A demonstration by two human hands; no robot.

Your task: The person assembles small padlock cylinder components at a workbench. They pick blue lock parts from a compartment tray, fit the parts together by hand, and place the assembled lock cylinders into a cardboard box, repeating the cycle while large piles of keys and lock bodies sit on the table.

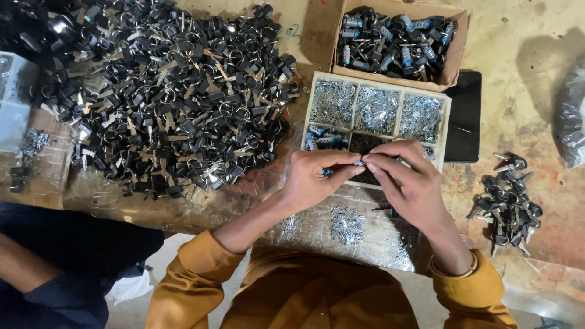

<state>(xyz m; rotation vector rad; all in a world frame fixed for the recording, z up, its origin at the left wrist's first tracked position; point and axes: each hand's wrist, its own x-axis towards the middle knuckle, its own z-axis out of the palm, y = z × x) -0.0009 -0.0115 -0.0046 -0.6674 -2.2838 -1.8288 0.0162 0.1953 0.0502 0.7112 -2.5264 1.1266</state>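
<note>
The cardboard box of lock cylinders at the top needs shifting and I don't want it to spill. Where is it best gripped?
Probably take the cardboard box by its two short side walls, coming from above. It stands upright and open-topped with lock cylinders heaped inside, and its near wall touches the wooden divided tray.

Worn brown bench (548, 36): key heap (177, 91), compartment tray (378, 109), cardboard box (396, 42).

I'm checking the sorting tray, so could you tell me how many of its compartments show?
5: three across the back row of the wooden tray holding small silver parts, two in the front row; the hands may hide more.
</note>
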